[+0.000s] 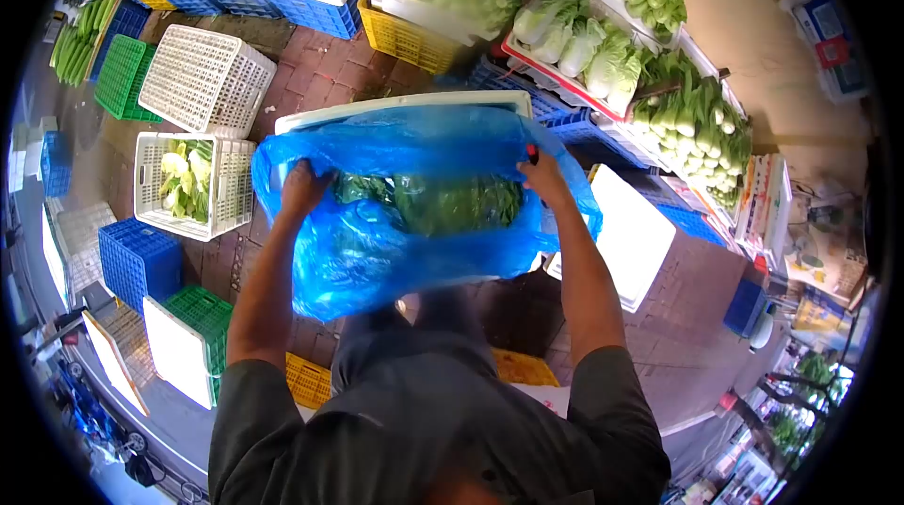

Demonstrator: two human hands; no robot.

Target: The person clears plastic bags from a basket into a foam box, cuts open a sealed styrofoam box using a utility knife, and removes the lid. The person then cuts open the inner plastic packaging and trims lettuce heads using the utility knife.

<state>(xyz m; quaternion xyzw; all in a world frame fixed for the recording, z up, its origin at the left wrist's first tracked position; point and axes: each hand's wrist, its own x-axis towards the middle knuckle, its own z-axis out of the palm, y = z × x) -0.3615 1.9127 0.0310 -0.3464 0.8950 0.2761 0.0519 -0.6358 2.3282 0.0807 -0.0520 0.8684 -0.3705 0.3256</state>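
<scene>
A blue plastic bag (pixel 377 260) lines a white foam box (pixel 405 102), whose far rim shows above it. Through the bag's opening, green leafy vegetables (pixel 452 205) are visible, partly under clear film. My left hand (pixel 303 188) is closed on the left edge of the bag's opening. On the right, my right hand (pixel 544 175) grips the bag's other edge, with a small red and black object (pixel 533 154) at its fingers.
Vegetables on crates (pixel 589 57) line the far and right sides. At the left stand white crates (pixel 202 76), one holding leafy vegetables (pixel 186 180), plus blue (pixel 139 260) and green crates (pixel 122 76). A white lid (pixel 617 236) lies right of the box.
</scene>
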